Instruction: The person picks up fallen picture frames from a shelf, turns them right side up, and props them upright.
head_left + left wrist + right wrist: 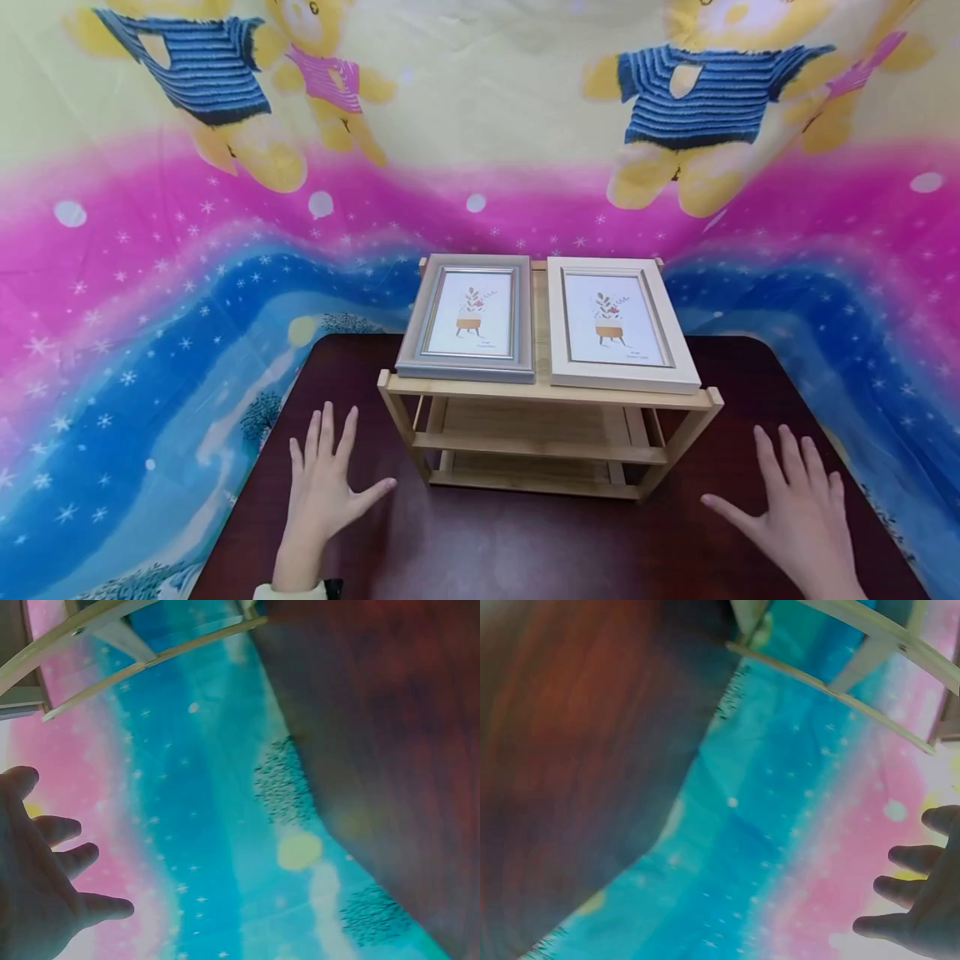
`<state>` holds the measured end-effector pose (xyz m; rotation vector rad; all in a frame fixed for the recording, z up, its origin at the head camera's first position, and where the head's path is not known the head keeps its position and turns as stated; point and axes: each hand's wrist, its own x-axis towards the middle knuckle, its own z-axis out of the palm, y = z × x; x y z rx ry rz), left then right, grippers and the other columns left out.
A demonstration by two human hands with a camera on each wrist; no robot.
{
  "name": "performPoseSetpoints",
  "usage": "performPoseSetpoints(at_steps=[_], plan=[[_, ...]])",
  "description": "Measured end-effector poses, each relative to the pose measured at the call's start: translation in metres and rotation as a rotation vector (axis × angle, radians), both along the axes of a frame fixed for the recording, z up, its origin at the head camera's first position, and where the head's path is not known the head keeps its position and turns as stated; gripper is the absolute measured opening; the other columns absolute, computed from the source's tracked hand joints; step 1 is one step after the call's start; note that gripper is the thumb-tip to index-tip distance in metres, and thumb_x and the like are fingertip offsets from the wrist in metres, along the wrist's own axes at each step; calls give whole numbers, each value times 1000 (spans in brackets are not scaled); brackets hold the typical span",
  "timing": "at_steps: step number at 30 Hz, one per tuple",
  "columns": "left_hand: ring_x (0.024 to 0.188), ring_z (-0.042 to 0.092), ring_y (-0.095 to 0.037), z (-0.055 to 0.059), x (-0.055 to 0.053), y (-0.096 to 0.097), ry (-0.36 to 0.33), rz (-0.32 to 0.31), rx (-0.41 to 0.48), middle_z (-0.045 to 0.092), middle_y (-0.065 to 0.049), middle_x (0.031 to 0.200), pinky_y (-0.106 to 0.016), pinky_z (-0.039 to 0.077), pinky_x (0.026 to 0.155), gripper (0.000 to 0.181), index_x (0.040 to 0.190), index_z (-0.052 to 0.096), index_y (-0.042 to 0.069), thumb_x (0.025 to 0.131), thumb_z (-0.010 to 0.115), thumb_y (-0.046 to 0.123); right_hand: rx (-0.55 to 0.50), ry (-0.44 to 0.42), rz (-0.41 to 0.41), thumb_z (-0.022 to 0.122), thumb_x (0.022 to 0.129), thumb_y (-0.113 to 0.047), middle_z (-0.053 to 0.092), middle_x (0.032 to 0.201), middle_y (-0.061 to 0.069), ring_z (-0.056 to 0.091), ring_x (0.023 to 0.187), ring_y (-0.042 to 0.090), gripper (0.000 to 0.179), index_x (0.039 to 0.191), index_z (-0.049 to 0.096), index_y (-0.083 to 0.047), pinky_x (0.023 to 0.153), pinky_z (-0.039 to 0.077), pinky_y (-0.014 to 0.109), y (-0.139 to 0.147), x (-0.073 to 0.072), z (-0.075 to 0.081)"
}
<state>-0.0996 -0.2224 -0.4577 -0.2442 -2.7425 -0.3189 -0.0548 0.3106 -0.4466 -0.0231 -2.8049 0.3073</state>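
Two picture frames lie side by side on the top of a wooden rack (540, 454). The silver-grey frame (414, 350) is on the left, the white frame (678, 354) on the right; both hold the same print of a potted plant. To the left of the rack, my left hand (322, 492) hovers over the table with fingers spread, touching nothing. On the other side my right hand (806, 517) is held likewise, its thumb toward the rack. Each wrist view shows spread fingers, the left hand (34, 877) and the right hand (922, 892), apart from the rack.
The rack stands on a dark red-brown table (525, 550) with rounded far corners. Its lower levels (525, 421) show beneath the top. Behind and around the table hangs a cloth (480, 125) printed with teddy bears and snowflakes.
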Motion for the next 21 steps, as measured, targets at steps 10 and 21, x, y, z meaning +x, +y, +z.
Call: performPoseSetpoints(at_steps=[10,21], plan=[[134,9,-39,42,-11,-4,94,-41,-10,6,-17,150,-67,6,99,104,147,16,20,67,48,79,29,113,84,73,56,-62,8,147,27,-2,135,40,123,146,10,-6,101,-1,63,5,-8,56],[131,22,-39,94,-31,6,313,-208,107,16,-14,149,-57,11,105,94,146,22,14,77,29,77,-194,246,300,82,59,-37,30,142,21,23,131,38,106,145,25,-11,105,14,55,-22,-29,122]])
